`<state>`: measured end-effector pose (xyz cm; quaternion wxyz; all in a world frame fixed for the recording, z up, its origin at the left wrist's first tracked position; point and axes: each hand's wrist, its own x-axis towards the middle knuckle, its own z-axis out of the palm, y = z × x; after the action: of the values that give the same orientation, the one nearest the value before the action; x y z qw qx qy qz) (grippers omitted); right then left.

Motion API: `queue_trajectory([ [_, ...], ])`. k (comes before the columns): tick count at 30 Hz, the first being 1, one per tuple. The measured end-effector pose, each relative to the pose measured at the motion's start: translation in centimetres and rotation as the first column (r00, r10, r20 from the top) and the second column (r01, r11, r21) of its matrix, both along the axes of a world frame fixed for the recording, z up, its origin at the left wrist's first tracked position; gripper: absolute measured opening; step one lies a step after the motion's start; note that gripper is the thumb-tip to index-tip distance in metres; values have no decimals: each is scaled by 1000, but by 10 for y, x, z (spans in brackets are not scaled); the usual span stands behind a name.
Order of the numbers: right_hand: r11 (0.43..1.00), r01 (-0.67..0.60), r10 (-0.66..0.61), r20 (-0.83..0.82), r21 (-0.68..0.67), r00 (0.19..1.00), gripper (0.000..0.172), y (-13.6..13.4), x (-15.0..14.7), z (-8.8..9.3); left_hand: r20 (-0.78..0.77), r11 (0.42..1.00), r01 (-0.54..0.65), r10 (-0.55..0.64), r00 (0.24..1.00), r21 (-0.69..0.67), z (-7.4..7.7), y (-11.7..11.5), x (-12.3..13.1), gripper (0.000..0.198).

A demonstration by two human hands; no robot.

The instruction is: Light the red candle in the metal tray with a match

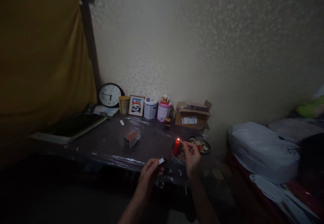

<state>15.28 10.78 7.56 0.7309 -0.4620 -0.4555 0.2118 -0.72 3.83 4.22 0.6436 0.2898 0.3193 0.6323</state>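
The left hand (151, 169) is curled around a small dark-and-white box (161, 161); the right hand (192, 156) pinches a thin stick (181, 141) between thumb and fingers, its tip at the top of a red candle (177, 148), where a small flame glows. The candle stands upright in a round bowl (173, 158) on the dark worktop (154, 143). Left of it lies a clear-wrapped packet (132, 137). Farther back, by the wall (157, 48), stand a clock (110, 95), a framed panda picture (136, 106), two tins (150, 109) and a cardboard box (189, 117).

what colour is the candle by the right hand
The candle is red, seen in the head view.
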Motion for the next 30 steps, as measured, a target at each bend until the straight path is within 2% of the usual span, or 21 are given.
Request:
queue_trajectory([
  [5, 1000, -6, 6, -9, -1, 1000, 29, -1, 0, 1, 6, 1000, -4, 4, 1000, -13, -2, 3, 0, 24],
  [11, 1000, -8, 8, -22, -16, 1000, 29, -5, 0, 2, 9, 999, 2, -1, 1000, -40, 4, -1, 1, 24],
  [13, 1000, -15, 15, -26, -26, 1000, 30, -11, 2, 8, 5, 998, 11, -11, 1000, -57, 6, -2, 0, 24],
  [16, 997, -36, 32, -54, -63, 998, 31, -26, 10, 25, 12, 999, 16, -16, 1000, -35, 6, -2, 0, 25],
  [19, 980, -186, 178, -94, -77, 980, 26, -43, 25, 48, 28, 1000, 13, -12, 1000, -15, 3, -1, -1, 24],
  [21, 933, -345, 343, -45, -97, 938, 29, -54, 35, 60, 37, 1000, 16, -15, 999, -19, 3, 0, -2, 24],
  [22, 912, -384, 391, 18, -142, 920, 30, -60, 39, 63, 38, 1000, 18, -18, 999, -19, 3, 0, -3, 23],
  [24, 909, -325, 379, 194, -262, 905, 27, -71, 48, 65, 34, 1000, 17, -16, 999, -14, 3, -1, -4, 23],
  [26, 933, -171, 281, 340, -318, 897, 20, -82, 58, 64, 30, 1000, 16, -15, 999, -14, 4, -1, -5, 23],
  [28, 955, -84, 196, 391, -285, 899, 19, -92, 73, 61, 33, 1000, 14, -14, 999, -15, 5, -2, -5, 24],
  [30, 972, -74, 159, 392, -222, 906, 20, -98, 90, 58, 35, 1000, 22, -22, 999, -8, 5, -2, -5, 24],
])
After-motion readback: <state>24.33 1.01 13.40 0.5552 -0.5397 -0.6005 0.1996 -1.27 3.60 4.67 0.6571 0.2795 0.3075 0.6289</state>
